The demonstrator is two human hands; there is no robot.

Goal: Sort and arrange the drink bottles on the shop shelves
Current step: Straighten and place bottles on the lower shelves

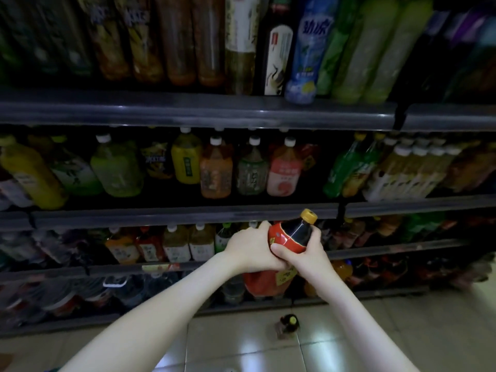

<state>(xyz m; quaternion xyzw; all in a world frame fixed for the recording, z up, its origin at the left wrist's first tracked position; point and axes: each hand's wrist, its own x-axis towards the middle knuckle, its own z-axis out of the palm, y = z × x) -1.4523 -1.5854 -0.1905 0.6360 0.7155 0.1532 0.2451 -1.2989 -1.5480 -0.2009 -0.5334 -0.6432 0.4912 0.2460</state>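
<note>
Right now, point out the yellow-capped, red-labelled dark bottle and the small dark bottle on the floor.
Yellow-capped, red-labelled dark bottle (285, 237): head view, red label.
Small dark bottle on the floor (287, 325): head view, body.

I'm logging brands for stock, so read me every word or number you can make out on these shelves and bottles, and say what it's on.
"劲凉" (probably; it is soft): large white characters on the tall blue-and-white plastic bottle on the top shelf.
On the red-labelled dark plastic bottle with a yellow cap, gripped by the left hand and right hand: print too blurred to read.
All other bottle labels: too small or blurred.
</note>
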